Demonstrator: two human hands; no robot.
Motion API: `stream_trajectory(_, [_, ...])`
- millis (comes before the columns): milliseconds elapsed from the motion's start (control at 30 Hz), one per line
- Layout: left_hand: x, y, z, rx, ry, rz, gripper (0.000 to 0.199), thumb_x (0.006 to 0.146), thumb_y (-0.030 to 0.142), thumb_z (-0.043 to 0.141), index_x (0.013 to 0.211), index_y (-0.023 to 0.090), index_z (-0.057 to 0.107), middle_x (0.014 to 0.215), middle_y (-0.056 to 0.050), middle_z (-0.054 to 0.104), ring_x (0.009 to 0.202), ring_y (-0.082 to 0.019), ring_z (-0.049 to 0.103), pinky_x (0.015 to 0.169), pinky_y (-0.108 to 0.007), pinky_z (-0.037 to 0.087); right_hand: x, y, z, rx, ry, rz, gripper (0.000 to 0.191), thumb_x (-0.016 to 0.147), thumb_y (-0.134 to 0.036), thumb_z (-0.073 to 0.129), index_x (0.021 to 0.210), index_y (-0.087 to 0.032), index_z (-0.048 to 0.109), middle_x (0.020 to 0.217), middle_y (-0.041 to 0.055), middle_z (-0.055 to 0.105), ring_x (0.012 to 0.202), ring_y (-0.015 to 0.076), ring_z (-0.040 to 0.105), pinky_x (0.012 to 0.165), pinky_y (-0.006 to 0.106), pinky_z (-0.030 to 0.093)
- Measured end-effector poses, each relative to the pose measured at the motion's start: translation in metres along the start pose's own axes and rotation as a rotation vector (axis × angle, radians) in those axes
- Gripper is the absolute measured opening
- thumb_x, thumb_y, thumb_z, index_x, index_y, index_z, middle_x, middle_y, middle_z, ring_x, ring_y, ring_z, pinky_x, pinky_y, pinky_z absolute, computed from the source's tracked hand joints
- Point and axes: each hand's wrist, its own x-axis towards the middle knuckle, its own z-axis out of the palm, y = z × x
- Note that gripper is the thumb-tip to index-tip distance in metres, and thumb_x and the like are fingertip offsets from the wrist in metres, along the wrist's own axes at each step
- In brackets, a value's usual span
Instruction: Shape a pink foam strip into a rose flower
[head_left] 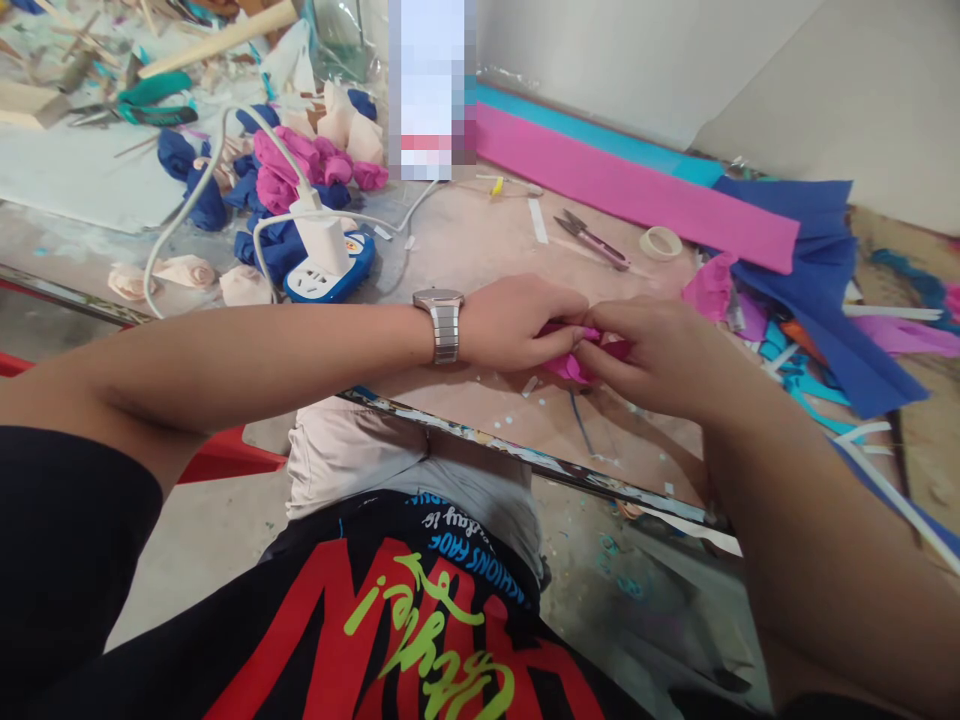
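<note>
A small piece of pink crepe paper [571, 368] is pinched between my two hands, just above the table near its front edge. My left hand [521, 322], with a metal watch on the wrist, grips it from the left with thumb and fingers together. From the right, my right hand [649, 345] holds the same piece, its fingertips touching those of my left hand. The fingers cover much of the paper, so its full shape is hidden. Beyond the hands lie thread snips [592, 240] and a roll of tape [661, 243].
Pink [637, 185] and blue [832, 300] paper strips lie at the back right. A power strip [330, 275] with white cables stands at the left, beside pink, blue and cream paper flowers [281, 165]. Green-handled pliers [154, 98] and wood pieces lie farther left.
</note>
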Motion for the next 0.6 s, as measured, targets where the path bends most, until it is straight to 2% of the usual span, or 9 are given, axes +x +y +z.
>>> stream_trajectory(333, [0.0006, -0.0004, -0.0001, -0.016, 0.016, -0.008, 0.029, 0.096, 0.033, 0.044, 0.086, 0.016, 0.065, 0.078, -0.005, 0.068, 0.070, -0.015, 0.057, 0.066, -0.029, 0.036, 0.0004, -0.0018, -0.0009, -0.024, 0.015, 0.014, 0.020, 0.089, -0.030, 0.047, 0.080, -0.021, 0.062, 0.073, 0.0083, 0.066, 0.066, 0.0234, 0.058, 0.061, 0.036, 0.036])
stream_trajectory(600, [0.0023, -0.0008, -0.0005, 0.004, 0.069, -0.039, 0.034, 0.099, 0.035, 0.040, 0.083, 0.016, 0.063, 0.077, -0.005, 0.066, 0.069, -0.015, 0.055, 0.065, -0.029, 0.034, 0.0011, -0.0079, -0.0023, -0.056, 0.100, 0.072, 0.026, 0.093, -0.033, 0.047, 0.069, -0.025, 0.050, 0.064, 0.0069, 0.056, 0.061, 0.0228, 0.051, 0.059, 0.037, 0.032])
